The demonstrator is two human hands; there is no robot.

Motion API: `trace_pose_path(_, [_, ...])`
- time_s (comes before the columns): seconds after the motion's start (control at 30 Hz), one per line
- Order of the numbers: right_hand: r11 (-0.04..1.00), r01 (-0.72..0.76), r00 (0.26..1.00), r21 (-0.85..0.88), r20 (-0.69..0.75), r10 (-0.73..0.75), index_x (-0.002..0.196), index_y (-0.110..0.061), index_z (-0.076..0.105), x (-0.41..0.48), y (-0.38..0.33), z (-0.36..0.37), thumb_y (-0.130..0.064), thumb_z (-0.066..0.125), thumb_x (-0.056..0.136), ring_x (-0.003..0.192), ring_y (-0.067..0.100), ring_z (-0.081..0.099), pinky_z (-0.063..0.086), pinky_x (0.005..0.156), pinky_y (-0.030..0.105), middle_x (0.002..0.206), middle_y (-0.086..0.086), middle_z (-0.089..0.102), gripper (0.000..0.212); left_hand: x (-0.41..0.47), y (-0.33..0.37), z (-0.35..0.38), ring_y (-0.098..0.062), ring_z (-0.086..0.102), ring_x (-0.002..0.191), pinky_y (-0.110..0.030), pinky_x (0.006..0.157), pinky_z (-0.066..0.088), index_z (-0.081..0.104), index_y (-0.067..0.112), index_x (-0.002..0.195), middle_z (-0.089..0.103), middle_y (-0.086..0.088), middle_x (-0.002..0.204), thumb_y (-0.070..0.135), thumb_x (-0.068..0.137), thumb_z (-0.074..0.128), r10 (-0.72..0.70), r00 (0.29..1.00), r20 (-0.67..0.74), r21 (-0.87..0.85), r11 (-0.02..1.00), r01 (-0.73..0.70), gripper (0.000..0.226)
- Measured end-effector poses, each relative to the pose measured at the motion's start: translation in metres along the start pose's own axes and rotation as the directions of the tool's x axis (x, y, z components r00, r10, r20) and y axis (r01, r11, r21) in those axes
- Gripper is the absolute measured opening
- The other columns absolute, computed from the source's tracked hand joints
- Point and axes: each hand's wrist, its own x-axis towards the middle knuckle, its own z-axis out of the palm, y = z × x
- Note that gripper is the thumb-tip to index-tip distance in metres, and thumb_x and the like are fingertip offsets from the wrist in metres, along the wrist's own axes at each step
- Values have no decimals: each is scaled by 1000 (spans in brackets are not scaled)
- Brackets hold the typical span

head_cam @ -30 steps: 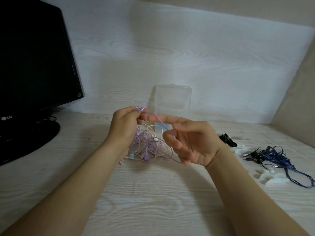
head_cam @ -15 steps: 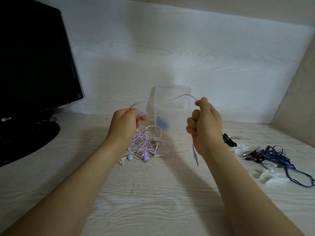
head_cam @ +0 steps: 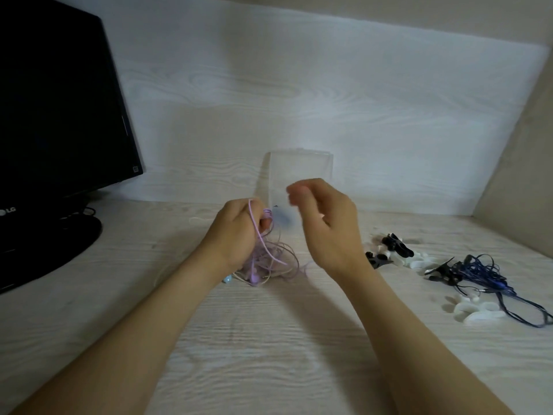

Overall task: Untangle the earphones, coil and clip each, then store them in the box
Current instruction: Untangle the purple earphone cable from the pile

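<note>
While the left hand grips a purple cable in its curled fingers, that cable runs over the hand and drops into the tangle of purple and cream earphones lying on the desk just beneath it. A pale blue earbud shows at the tangle's near left edge. The right hand is raised just beside the left, apart from it. Its fingers are loosely curled but smeared by blur, so I cannot tell whether they pinch a strand or hold nothing. Behind both hands a clear box stands at the back of the desk against the pale wall. Off to the right, well apart from the tangle, lies a bundle of dark blue earphones. Some black clips lie between it and the right wrist, and white plastic pieces lie near it. A black monitor stands at the left.
</note>
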Motion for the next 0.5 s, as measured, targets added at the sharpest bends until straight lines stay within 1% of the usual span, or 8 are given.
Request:
trace_pose_path(0.07, [996,56,986,64,152,-65,89,-17,74,-7,-8,8,-30,66,102,80,10,71,52,69,23,80,-7,74,21,2,-7,0,-21,64,73,-36,76,54,64,22,67,68,4,71,28,99,47,22,1000,-1,78,997,-21,36])
trace_pose_path(0.1, [996,77,979,44,186,-84,82,-18,73,-10,-8,12,-38,71,97,78,12,70,53,70,28,77,-7,73,25,1,-6,-1,-19,65,74,-29,72,56,63,23,70,69,2,74,22,103,47,30,1000,-6,150,988,-28,36])
trace_pose_path(0.13, [994,107,973,8,204,-106,76,-20,72,-12,-7,14,-45,74,92,76,13,69,53,71,31,75,-7,71,29,-1,-5,-2,-15,60,68,-18,61,49,57,23,70,64,3,71,17,104,47,44,999,-11,244,969,-40,36])
trace_pose_path(0.17, [991,134,968,-25,217,-126,73,-22,71,-13,-7,15,-49,77,87,76,13,67,52,71,29,74,-8,69,32,-4,-3,-2,-13,52,64,-16,53,40,51,22,70,57,5,68,12,103,47,59,998,-20,331,942,-49,34])
trace_pose_path(0.27, [992,125,965,-5,233,-121,72,-20,74,-10,-4,13,-38,80,90,73,11,65,47,70,20,75,-7,69,26,-3,-6,-1,-21,56,77,-34,65,44,49,26,74,60,2,78,14,103,46,78,996,-33,424,904,-57,31])
trace_pose_path(0.37, [996,21,983,92,180,-37,80,-14,73,-3,-2,10,-21,68,102,68,9,68,52,66,26,71,-4,73,24,-1,-7,-1,-23,62,90,-41,80,47,61,26,81,66,2,87,25,108,43,42,996,-73,327,945,-15,32])
trace_pose_path(0.43, [978,-79,991,193,124,56,92,-8,71,2,1,7,-20,61,107,68,21,74,60,65,36,71,5,74,22,2,-4,0,-14,62,81,-37,76,48,67,16,87,68,7,80,28,106,48,4,999,-40,165,986,2,30])
trace_pose_path(0.5, [943,-207,977,259,106,186,99,-6,70,5,8,4,-22,57,108,57,28,69,57,51,39,67,8,69,23,5,0,2,-7,54,63,-27,64,43,67,7,88,59,9,65,22,107,50,-61,998,17,-72,995,63,30])
